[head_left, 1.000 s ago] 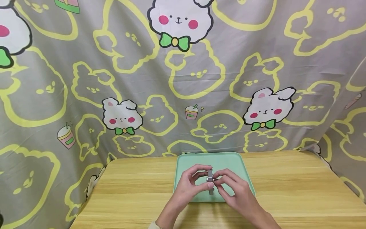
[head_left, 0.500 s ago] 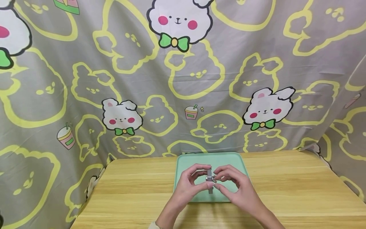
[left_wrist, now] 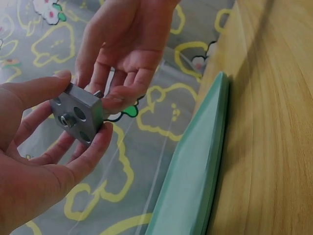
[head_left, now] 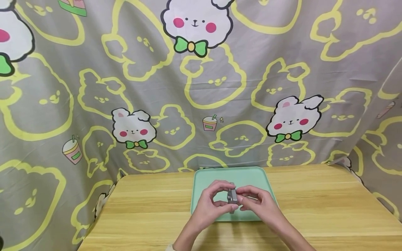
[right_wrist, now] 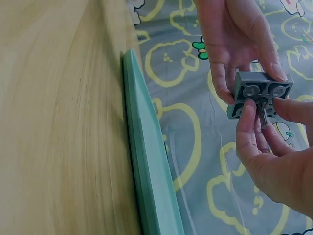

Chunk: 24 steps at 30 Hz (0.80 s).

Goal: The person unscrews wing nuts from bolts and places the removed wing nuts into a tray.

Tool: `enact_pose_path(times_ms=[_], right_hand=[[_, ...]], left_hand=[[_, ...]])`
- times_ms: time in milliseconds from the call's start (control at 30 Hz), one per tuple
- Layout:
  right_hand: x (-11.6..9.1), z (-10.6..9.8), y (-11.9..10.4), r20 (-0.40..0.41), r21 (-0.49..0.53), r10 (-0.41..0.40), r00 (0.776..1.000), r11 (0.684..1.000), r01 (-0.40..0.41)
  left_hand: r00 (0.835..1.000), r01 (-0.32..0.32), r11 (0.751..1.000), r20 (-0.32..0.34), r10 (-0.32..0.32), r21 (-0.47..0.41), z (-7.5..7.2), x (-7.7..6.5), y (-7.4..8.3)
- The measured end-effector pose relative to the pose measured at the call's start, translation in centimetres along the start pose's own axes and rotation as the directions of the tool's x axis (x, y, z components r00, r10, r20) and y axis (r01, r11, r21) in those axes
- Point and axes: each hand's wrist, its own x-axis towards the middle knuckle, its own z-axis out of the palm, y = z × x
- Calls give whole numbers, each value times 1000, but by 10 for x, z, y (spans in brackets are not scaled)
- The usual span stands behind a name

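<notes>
A grey square block (head_left: 232, 197) with round holes near its corners is held above the tray. My left hand (head_left: 211, 202) grips it by its edges between thumb and fingers. In the left wrist view a bolt head (left_wrist: 68, 120) sits in the middle of the block's face. On the other side, the threaded bolt end (right_wrist: 264, 118) sticks out in the right wrist view. There my right hand (head_left: 262, 202) has thumb and fingertips on both sides of the bolt's base, pinching a small dark piece that looks like a wing nut, mostly hidden by the fingers.
A mint-green tray (head_left: 204, 176) lies on the wooden table (head_left: 150, 205), beneath the hands. Grey cloth (head_left: 201, 139) with yellow outlines and rabbit prints hangs behind the table and along its sides.
The block has turned slightly in my left hand, so its face is angled differently. My right hand's fingers have shifted at the bolt, first drawing back a little, then closing in on the block.
</notes>
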Motion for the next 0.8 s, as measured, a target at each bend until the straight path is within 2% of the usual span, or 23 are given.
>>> enact_pose_path(times_ms=[233,500,567,667,800], right_hand=[[0,-1,2,28,39,0,1000,999,-1],[-1,-2,3,-8,29,13,1000,999,-13],[-1,-2,3,-6,12,-12,1000,1000,12],[-1,0,4,0,-56,-98,995,994,98],[0,3,5,1,-150,-236,972,961,234]], left_hand=[[1000,-1,1000,10,1,11,2,-1,-1],[1000,19,999,7,-20,31,4,-1,-3],[1000,20,999,11,-20,25,4,-1,-4],[1000,21,1000,18,-21,1,4,-1,-5],[1000,29,999,10,-28,-15,3,-1,-5]])
